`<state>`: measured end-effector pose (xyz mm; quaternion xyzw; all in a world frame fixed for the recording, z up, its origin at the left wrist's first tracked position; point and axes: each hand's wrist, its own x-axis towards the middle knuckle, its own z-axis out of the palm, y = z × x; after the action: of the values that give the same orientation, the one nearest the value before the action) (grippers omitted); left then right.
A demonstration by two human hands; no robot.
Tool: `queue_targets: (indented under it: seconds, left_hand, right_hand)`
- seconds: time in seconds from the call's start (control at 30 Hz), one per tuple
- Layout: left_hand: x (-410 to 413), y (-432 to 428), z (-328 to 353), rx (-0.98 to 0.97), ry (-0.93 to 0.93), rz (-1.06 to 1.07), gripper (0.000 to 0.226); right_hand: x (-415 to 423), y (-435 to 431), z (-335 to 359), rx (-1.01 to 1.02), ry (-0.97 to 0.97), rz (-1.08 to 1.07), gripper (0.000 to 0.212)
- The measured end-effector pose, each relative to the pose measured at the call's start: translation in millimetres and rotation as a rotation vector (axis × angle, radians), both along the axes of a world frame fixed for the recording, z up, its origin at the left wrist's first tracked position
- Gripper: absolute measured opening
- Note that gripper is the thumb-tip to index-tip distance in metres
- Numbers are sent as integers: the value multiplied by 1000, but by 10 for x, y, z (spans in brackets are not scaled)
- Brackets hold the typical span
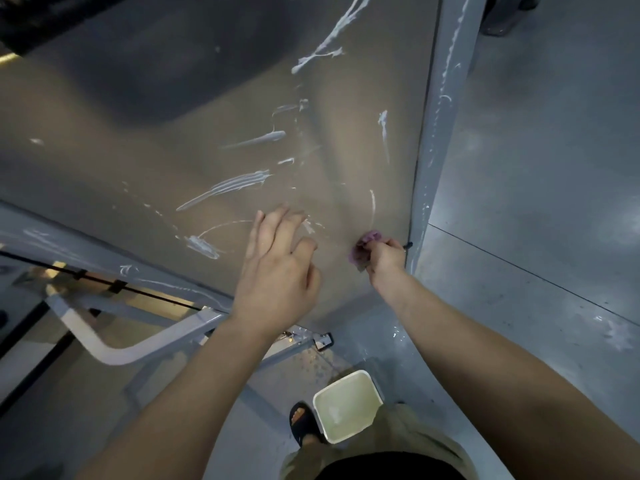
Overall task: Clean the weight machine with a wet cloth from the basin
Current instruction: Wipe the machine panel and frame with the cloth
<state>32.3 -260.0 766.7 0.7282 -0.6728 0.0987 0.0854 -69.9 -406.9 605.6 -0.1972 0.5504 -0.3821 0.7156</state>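
Note:
The weight machine's large smooth panel (194, 126) fills the upper left and carries several white smears. My right hand (386, 256) grips a small purple cloth (362, 249) and holds it against the panel's lower right part, beside the grey upright frame post (440, 133). My left hand (277, 265) lies with spread fingers against the panel, to the left of the cloth. A white square basin (346, 405) with pale liquid stands on the floor below, near my foot.
A white curved bar (104, 344) and grey frame tubes (194, 322) run under the panel at lower left. My sandalled foot (303, 424) is beside the basin. Grey floor (536, 202) with a white smear stretches to the right of the post.

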Motion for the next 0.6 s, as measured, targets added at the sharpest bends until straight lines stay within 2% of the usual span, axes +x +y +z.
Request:
queue_targets:
  seconds: [0.17, 0.33, 0.43, 0.5, 0.6]
  left_hand:
    - [-35, -43, 99, -28, -78, -36, 31]
    - [-86, -65, 263, -19, -80, -51, 31]
    - [-73, -69, 399, -75, -100, -20, 29]
    - [-54, -90, 462, -101, -125, -19, 31]
    - [-58, -123, 540, -95, -140, -46, 33]
  right_hand:
    - [10, -26, 318, -202, 117, 75, 38]
    - [-8, -58, 283, -122, 355, 13, 45]
    - [12, -79, 547, -248, 235, 25, 29]
    - [-1, -99, 565, -365, 207, -24, 27]
    - [-30, -162, 58, -390, 251, 8, 17]
